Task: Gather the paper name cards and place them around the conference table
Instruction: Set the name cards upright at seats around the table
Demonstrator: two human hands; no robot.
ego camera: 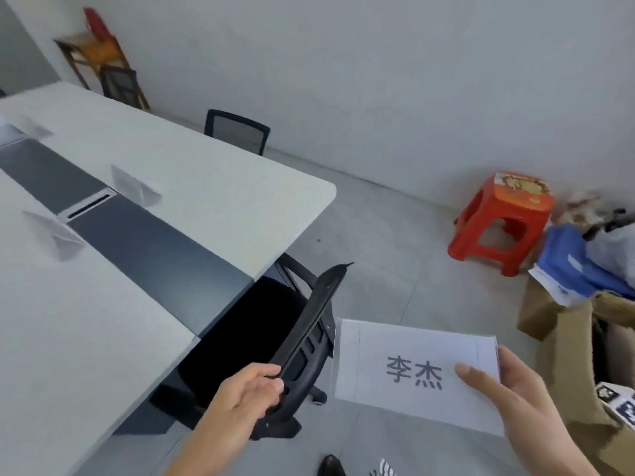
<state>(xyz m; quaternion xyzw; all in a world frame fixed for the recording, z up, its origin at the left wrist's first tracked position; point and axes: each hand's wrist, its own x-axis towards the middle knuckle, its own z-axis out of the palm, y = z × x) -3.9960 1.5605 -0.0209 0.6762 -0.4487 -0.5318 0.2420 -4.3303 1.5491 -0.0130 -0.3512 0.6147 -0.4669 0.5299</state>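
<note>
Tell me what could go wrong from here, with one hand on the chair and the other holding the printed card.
1. The right hand pinches the name card at one edge only, so the sheet could sag, crease or slip.
2. The left hand grips the chair back, and the chair sits close against the table. A rough pull or push might jolt the table and tip a folded card standing on it.

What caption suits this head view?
Left hand grips the office chair, right hand holds a name card beside the conference table.
</note>
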